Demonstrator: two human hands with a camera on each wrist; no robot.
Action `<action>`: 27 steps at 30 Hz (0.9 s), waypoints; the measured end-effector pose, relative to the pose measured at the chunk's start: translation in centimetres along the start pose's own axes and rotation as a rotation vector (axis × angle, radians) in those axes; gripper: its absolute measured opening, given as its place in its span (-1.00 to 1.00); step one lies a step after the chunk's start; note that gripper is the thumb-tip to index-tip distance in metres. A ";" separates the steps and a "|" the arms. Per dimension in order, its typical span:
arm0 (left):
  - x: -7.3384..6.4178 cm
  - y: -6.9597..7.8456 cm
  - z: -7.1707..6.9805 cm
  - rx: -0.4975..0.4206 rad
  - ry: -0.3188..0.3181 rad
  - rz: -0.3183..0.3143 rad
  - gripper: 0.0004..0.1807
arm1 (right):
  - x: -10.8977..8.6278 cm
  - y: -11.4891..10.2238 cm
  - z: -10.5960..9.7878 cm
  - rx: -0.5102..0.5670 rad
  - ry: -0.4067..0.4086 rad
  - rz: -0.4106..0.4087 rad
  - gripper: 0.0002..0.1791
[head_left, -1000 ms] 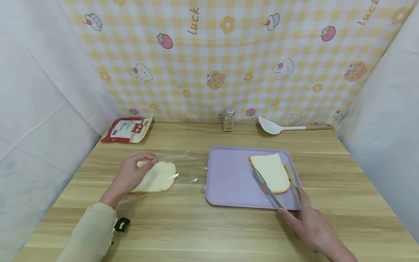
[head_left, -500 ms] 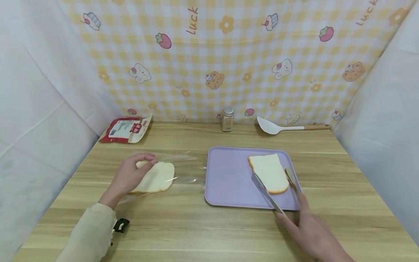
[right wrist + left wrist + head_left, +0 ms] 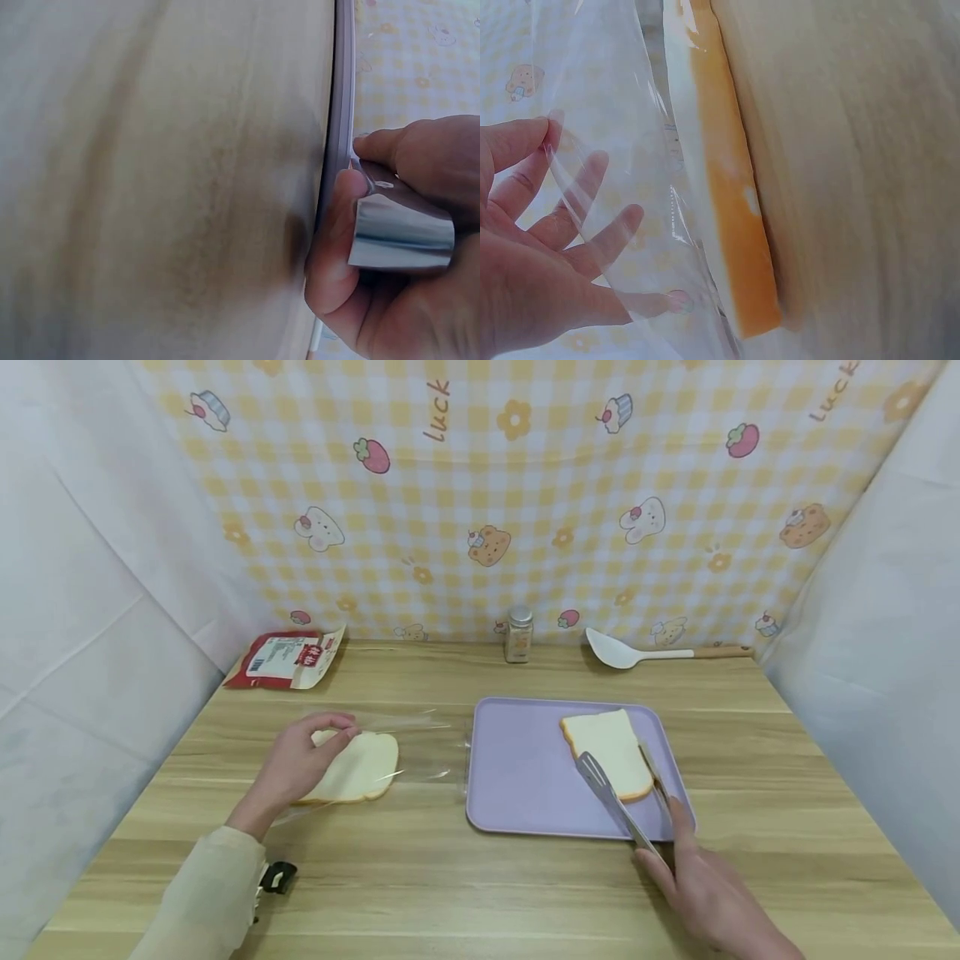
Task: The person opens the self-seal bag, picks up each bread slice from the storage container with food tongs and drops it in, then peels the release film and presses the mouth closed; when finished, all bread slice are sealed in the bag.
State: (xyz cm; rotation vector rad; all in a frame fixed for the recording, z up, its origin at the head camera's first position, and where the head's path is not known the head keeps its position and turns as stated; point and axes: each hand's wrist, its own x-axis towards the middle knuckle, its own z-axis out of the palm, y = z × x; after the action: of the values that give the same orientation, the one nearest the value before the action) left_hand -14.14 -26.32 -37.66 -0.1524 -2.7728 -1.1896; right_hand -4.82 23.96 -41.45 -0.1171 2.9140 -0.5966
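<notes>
My left hand (image 3: 303,760) pinches the edge of a clear plastic bag (image 3: 649,127) between thumb and index finger, holding the film up. Inside the bag a slice of bread (image 3: 360,767) lies on the table, its orange crust (image 3: 731,187) showing in the left wrist view. My right hand (image 3: 705,877) grips metal tongs (image 3: 615,802), whose bent end shows in the right wrist view. The two tong arms stand apart on either side of a second bread slice (image 3: 611,747). That slice lies on the right half of a lavender tray (image 3: 517,777).
Along the back stand a red and white packet (image 3: 281,660), a small glass jar (image 3: 519,635) and a white ladle (image 3: 618,650) with a wooden handle. A patterned cloth (image 3: 495,468) hangs behind the wooden table (image 3: 420,885). A black clip-like object (image 3: 279,877) is at the left cuff.
The right hand and tongs have shifted slightly left, and the slice on the tray has moved a little left with them. The left hand keeps its pinch on the bag.
</notes>
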 end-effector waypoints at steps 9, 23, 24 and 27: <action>0.0 -0.1 0.0 0.009 0.004 0.008 -0.75 | 0.5 -0.5 0.3 -0.002 -0.024 0.003 -0.09; 0.1 0.1 -0.2 0.017 -0.002 -0.024 -0.74 | 0.2 -0.3 0.1 0.007 0.009 -0.031 -0.09; 0.1 0.2 -0.3 0.015 -0.003 -0.024 -0.74 | 0.2 -0.3 0.1 0.007 0.025 -0.046 -0.10; 0.1 0.2 -0.4 0.010 -0.006 -0.027 -0.75 | 0.1 -0.3 0.0 0.012 0.051 -0.073 -0.13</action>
State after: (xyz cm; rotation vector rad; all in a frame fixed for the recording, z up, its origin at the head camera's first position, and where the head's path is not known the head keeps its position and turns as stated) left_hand -14.18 -26.44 -37.23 -0.1179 -2.7941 -1.1834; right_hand -4.91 23.70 -41.36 -0.2111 2.9656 -0.6369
